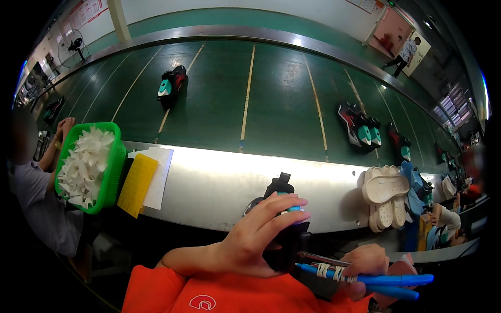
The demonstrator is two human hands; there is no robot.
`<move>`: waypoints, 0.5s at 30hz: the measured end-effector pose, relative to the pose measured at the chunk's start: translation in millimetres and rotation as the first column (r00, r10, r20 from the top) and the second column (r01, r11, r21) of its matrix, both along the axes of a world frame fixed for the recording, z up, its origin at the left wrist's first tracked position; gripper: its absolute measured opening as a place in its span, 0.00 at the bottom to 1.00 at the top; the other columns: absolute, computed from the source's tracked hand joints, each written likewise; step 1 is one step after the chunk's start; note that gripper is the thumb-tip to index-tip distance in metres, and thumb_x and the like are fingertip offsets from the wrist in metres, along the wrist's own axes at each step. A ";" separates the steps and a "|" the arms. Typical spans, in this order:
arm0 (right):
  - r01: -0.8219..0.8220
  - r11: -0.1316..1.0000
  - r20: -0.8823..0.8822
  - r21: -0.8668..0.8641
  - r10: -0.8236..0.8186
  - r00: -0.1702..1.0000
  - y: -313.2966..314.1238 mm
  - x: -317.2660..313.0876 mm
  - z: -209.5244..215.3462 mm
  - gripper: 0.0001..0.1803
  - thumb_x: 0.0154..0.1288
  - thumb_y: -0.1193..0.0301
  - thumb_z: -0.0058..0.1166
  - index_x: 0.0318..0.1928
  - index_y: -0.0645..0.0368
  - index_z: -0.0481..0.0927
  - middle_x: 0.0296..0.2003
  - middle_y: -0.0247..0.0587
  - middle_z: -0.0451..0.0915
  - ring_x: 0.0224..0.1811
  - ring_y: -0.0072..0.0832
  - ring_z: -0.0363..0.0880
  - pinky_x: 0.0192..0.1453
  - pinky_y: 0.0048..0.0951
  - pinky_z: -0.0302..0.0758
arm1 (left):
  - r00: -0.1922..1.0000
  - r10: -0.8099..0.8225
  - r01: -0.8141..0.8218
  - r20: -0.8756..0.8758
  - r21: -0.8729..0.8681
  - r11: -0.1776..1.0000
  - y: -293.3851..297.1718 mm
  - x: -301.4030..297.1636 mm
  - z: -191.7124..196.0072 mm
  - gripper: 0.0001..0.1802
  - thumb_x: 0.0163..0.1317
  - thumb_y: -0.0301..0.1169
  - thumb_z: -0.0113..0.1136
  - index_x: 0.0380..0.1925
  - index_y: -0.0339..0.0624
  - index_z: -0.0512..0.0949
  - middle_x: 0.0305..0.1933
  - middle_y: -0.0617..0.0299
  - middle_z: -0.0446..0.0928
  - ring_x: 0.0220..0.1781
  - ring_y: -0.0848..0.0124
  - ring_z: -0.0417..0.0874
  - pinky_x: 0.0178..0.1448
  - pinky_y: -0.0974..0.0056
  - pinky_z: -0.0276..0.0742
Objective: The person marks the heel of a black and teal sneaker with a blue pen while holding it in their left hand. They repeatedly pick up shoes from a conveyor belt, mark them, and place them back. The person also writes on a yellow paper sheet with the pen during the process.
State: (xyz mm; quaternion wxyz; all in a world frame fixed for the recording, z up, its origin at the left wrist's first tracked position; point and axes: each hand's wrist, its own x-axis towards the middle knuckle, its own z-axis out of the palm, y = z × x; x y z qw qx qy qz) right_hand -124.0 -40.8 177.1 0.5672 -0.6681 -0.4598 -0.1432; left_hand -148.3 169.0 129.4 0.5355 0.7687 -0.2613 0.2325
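My left hand (255, 229) is wrapped over a black shoe (282, 184), which has a pull tab at its top and bits of teal showing between my fingers. It is held close in front of my orange shirt, at the near edge of the metal ledge (209, 182). To the right of the shoe, my right hand (368, 261) is closed around blue pens (396, 280) bound with pale rubber bands (330, 272). A slim metal tool (321, 257) lies along the pens in the same hand; its kind is unclear. Its tip points toward the shoe.
A green basket (116, 151) of white paper-like pieces stands left, beside a yellow card (138, 182) and white sheets. Beige clogs (385, 190) rest on the ledge's right. Beyond, the green conveyor belt (282, 94) carries several black-red shoes (360, 128). Co-workers sit on both sides.
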 end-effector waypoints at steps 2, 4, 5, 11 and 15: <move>-0.033 0.999 -0.050 -0.002 0.033 0.998 11.2 2.2 2.2 0.20 0.54 0.56 0.55 0.18 0.57 0.69 0.10 0.32 0.66 0.06 0.20 0.63 0.09 0.19 0.58 | 0.998 0.061 -0.061 0.000 0.005 0.998 3.9 -2.6 -1.0 0.39 0.32 0.30 0.73 0.48 0.38 0.66 0.53 0.48 0.68 0.55 0.53 0.71 0.59 0.54 0.66; 0.037 0.999 0.038 0.020 -0.038 0.999 4.2 -2.9 1.3 0.19 0.54 0.56 0.56 0.18 0.57 0.69 0.10 0.33 0.66 0.07 0.21 0.64 0.10 0.19 0.59 | 0.999 0.035 -0.034 0.024 -0.024 0.999 -3.4 3.2 2.9 0.39 0.32 0.30 0.73 0.48 0.38 0.67 0.52 0.48 0.69 0.54 0.53 0.72 0.58 0.56 0.67; 0.068 0.997 0.082 0.032 -0.071 0.994 1.3 -5.8 1.8 0.19 0.54 0.56 0.56 0.18 0.57 0.69 0.10 0.33 0.67 0.07 0.21 0.65 0.10 0.20 0.59 | 0.999 0.024 -0.023 0.035 -0.038 0.999 -6.3 5.6 5.0 0.39 0.32 0.30 0.73 0.48 0.38 0.67 0.52 0.48 0.69 0.53 0.53 0.72 0.57 0.56 0.68; -0.065 0.965 0.092 -0.254 0.092 0.992 -1.2 1.2 15.6 0.19 0.56 0.55 0.54 0.22 0.59 0.71 0.10 0.34 0.67 0.07 0.25 0.64 0.12 0.21 0.62 | 0.996 0.087 -0.086 0.033 -0.033 0.996 -2.6 5.3 4.7 0.39 0.31 0.30 0.73 0.48 0.37 0.67 0.51 0.48 0.70 0.52 0.54 0.73 0.56 0.58 0.69; -0.251 0.865 0.000 -0.435 0.278 0.961 -18.4 17.9 35.2 0.19 0.58 0.55 0.50 0.31 0.61 0.70 0.21 0.41 0.73 0.15 0.23 0.70 0.16 0.22 0.65 | 0.998 0.045 -0.043 0.047 -0.053 0.998 -5.5 11.2 1.9 0.39 0.30 0.30 0.73 0.48 0.38 0.67 0.51 0.48 0.70 0.52 0.54 0.73 0.56 0.58 0.69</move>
